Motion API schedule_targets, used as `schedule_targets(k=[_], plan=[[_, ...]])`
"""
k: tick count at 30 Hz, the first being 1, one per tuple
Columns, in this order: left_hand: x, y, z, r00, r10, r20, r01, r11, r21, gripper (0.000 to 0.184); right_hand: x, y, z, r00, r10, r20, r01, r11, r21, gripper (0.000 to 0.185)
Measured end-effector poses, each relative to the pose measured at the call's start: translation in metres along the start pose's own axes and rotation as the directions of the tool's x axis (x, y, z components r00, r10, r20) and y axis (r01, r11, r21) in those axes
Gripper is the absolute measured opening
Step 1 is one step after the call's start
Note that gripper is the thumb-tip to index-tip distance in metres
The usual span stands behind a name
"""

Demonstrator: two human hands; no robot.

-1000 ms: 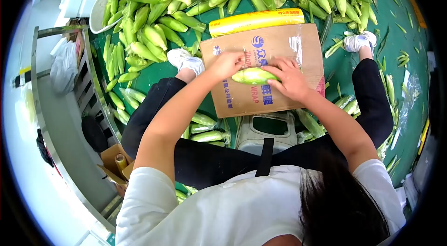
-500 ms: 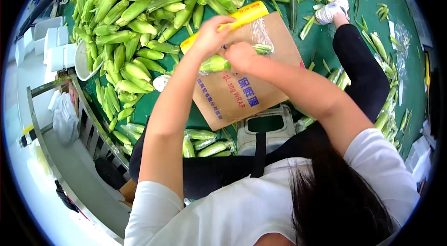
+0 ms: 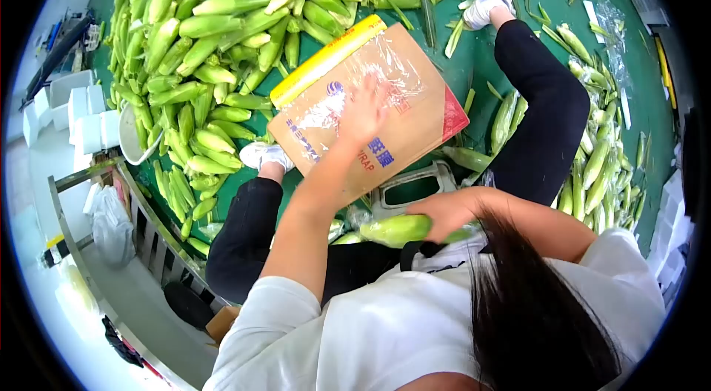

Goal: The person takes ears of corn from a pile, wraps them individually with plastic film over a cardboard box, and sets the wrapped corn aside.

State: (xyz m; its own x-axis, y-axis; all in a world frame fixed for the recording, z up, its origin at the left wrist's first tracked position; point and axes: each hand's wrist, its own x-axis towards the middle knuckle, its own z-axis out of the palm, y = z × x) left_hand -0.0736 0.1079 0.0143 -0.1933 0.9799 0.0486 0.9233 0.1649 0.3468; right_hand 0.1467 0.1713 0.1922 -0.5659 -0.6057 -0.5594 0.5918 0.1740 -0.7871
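Observation:
My left hand [image 3: 364, 111] lies on the cardboard box [image 3: 426, 121], fingers stretched out over a sheet of clear cling film [image 3: 404, 58]. Along the box's far edge sits a yellow roll or strip [image 3: 326, 61], with the film spread from its side. Close to my lap, my right hand [image 3: 448, 213] is closed around an ear of corn [image 3: 396, 230] in green husk with a shiny film-like surface. Part of that ear is hidden behind the fingers and hair.
A big heap of husked-on corn [image 3: 222, 28] covers the floor ahead and to the left. Film-wrapped ears [image 3: 596, 154] lie at the right. A grey plastic stool [image 3: 411, 187] is between my legs. A metal-framed rack [image 3: 96, 243] stands at left, near a white bucket [image 3: 133, 135].
My right hand has brought the ear of corn from above the box back toward my lap. My left hand has left the yellow roll and now rests open on the film.

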Motion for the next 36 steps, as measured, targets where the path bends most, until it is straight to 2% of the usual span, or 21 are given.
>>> schedule_targets(k=[2, 3, 6, 7, 8, 9, 10, 13, 15, 16, 17, 18, 20, 23, 24, 26, 29, 30, 33, 35, 36], plan=[[-0.039, 0.037, 0.012, 0.970, 0.221, 0.096, -0.227, 0.972, 0.055, 0.049, -0.044, 0.028, 0.017, 0.934, -0.157, -0.321, 0.287, 0.864, 0.413, 0.064], [-0.064, 0.061, 0.030, 0.941, 0.242, 0.237, -0.227, 0.970, -0.092, 0.047, -0.060, 0.034, 0.024, 0.911, -0.184, -0.370, 0.408, 0.543, 0.734, 0.065], [-0.102, 0.125, -0.025, 0.906, 0.334, 0.259, -0.150, 0.827, -0.541, 0.062, -0.077, 0.065, 0.040, 0.839, -0.030, -0.544, 0.544, 0.083, 0.835, 0.070], [-0.105, 0.131, -0.038, 0.956, 0.128, 0.265, 0.083, 0.747, -0.660, 0.071, -0.078, 0.076, 0.041, 0.851, 0.020, -0.525, 0.524, 0.054, 0.850, 0.068], [-0.105, 0.138, -0.062, 0.989, 0.033, 0.143, 0.027, 0.916, -0.401, 0.071, -0.076, 0.081, 0.044, 0.878, -0.004, -0.478, 0.478, 0.005, 0.878, 0.055], [-0.094, 0.164, -0.109, 0.991, 0.024, -0.133, -0.039, 0.993, -0.112, 0.069, -0.069, 0.087, 0.048, 0.904, 0.063, -0.424, 0.417, 0.097, 0.904, 0.057], [-0.089, 0.158, -0.118, 0.915, 0.293, -0.277, -0.282, 0.956, 0.080, 0.075, -0.077, 0.064, 0.053, 0.915, 0.085, -0.394, 0.363, 0.250, 0.898, 0.052], [-0.046, 0.164, -0.186, 0.857, 0.446, 0.256, -0.468, 0.883, 0.026, 0.049, -0.091, 0.046, 0.062, 0.945, -0.203, -0.257, 0.320, 0.408, 0.855, 0.066], [-0.019, 0.213, -0.222, 0.749, 0.232, 0.621, -0.215, 0.971, -0.103, 0.052, -0.132, 0.041, 0.073, 0.743, -0.097, -0.663, 0.525, 0.699, 0.486, 0.082], [-0.006, 0.230, -0.233, 0.627, 0.113, 0.771, -0.050, 0.993, -0.105, 0.053, -0.150, 0.056, 0.080, 0.517, -0.232, -0.824, 0.206, 0.968, -0.144, 0.092], [0.003, 0.232, -0.227, 0.635, 0.335, 0.696, -0.084, 0.925, -0.369, 0.056, -0.172, 0.043, 0.103, 0.398, -0.223, -0.890, -0.094, 0.955, -0.281, 0.080], [0.010, 0.228, -0.211, 0.638, 0.527, 0.562, -0.119, 0.788, -0.604, 0.059, -0.178, 0.043, 0.120, 0.318, -0.205, -0.926, -0.169, 0.948, -0.268, 0.074], [0.031, 0.216, -0.198, 0.632, 0.535, 0.561, 0.258, 0.536, -0.804, 0.066, -0.209, 0.048, 0.140, 0.142, -0.159, -0.977, -0.297, 0.935, -0.195, 0.065], [0.070, 0.159, -0.150, 0.774, 0.061, 0.630, 0.614, 0.171, -0.771, 0.076, -0.223, 0.141, 0.151, -0.538, -0.037, -0.842, -0.155, 0.986, 0.055, 0.070], [0.067, 0.108, -0.097, 0.931, -0.147, 0.334, 0.363, 0.480, -0.799, 0.075, -0.231, 0.185, 0.156, -0.614, 0.150, -0.775, -0.041, 0.974, 0.222, 0.068], [0.033, 0.048, -0.037, 0.948, -0.220, -0.231, 0.155, 0.950, -0.271, 0.074, -0.245, 0.278, 0.175, -0.591, 0.275, -0.758, -0.254, 0.829, 0.499, 0.078], [-0.026, 0.056, 0.020, 0.960, -0.236, 0.149, 0.244, 0.969, -0.034, 0.075, -0.281, 0.356, 0.151, -0.377, 0.380, -0.845, -0.453, 0.720, 0.526, 0.089], [-0.048, 0.079, 0.016, 0.959, -0.058, 0.278, 0.010, 0.985, 0.171, 0.075, -0.296, 0.333, 0.092, -0.476, 0.200, -0.857, -0.479, 0.758, 0.443, 0.086], [-0.070, 0.135, 0.013, 0.921, 0.017, 0.390, 0.001, 0.999, -0.047, 0.075, -0.290, 0.184, -0.147, -0.457, -0.249, -0.854, -0.467, 0.884, -0.009, 0.075], [-0.080, 0.145, 0.042, 0.905, 0.346, 0.248, -0.308, 0.934, -0.180, 0.066, -0.230, 0.134, -0.298, -0.066, -0.282, -0.957, -0.413, 0.881, -0.231, 0.068], [-0.074, 0.147, 0.044, 0.913, 0.335, 0.235, -0.255, 0.915, -0.312, 0.065, -0.189, 0.131, -0.370, 0.118, -0.208, -0.971, -0.351, 0.906, -0.236, 0.070]])
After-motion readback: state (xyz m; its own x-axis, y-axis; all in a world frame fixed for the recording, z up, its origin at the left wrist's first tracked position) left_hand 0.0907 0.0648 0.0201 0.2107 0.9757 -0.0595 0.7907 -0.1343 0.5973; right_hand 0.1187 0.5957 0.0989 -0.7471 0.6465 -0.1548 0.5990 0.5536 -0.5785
